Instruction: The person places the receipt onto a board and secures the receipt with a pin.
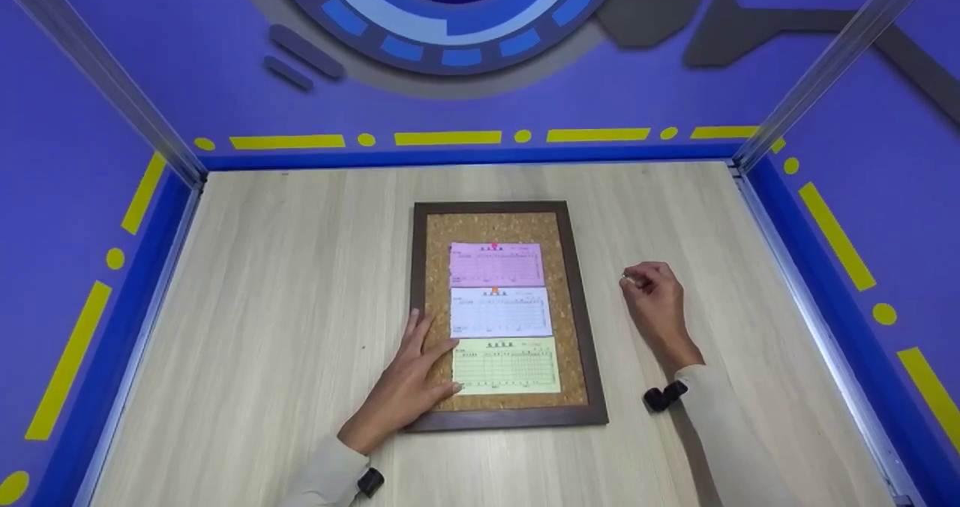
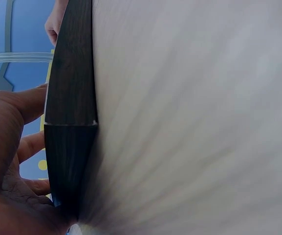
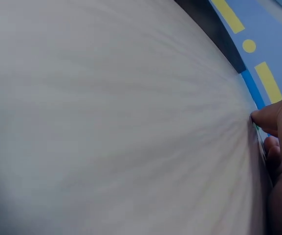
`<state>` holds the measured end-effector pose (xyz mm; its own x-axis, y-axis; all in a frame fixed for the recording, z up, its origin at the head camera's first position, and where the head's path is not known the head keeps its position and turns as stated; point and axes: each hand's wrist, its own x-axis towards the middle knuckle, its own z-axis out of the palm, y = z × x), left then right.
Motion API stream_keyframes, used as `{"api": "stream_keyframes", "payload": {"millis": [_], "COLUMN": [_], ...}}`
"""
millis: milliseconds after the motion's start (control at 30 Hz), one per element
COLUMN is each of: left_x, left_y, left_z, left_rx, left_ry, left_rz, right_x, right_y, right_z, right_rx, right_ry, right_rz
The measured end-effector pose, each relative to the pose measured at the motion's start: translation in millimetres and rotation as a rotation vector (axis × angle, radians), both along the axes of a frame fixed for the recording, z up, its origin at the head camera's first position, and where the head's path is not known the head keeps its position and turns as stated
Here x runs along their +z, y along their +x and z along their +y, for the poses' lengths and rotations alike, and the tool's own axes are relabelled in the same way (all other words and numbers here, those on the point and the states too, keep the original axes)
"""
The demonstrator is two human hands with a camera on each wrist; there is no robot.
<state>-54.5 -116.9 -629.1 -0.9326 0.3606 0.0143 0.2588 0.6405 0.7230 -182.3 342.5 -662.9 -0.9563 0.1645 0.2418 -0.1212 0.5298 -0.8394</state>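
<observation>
A cork board (image 1: 570,364) with a dark wooden frame lies on the table. Pinned on it are a pink slip (image 1: 495,265) with a pink push pin (image 1: 494,246) and a white slip (image 1: 500,313) with an orange push pin (image 1: 495,290). Below them lies a light green slip (image 1: 506,368). My left hand (image 1: 405,379) rests over the frame's left side, fingers spread, thumb and a fingertip touching the green slip's left edge. To the right of the board, my right hand (image 1: 660,301) pinches a tiny push pin (image 3: 257,127), mostly hidden, with a bit of green showing.
The light wood table (image 1: 285,282) spreads out on both sides of the board. Blue-purple panels (image 1: 465,109) with yellow marks stand along its back and sides, joined by metal corner posts (image 1: 817,64).
</observation>
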Motion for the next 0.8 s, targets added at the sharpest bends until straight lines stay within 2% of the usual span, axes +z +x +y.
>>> {"api": "stream_keyframes", "payload": {"millis": [600, 800], "left_x": [0.1, -1.1], "left_y": [0.1, -1.1], "left_z": [0.2, 0.6], "left_rx": [-0.004, -0.003], "left_ry": [-0.009, -0.005], "left_rz": [-0.006, 0.002], "right_x": [-1.4, -0.5], "right_y": [1.1, 6.7], "right_z": [-1.2, -0.3], "right_rx": [0.019, -0.020], "right_ry": [0.042, -0.053], "right_rz": [-0.002, -0.004]}}
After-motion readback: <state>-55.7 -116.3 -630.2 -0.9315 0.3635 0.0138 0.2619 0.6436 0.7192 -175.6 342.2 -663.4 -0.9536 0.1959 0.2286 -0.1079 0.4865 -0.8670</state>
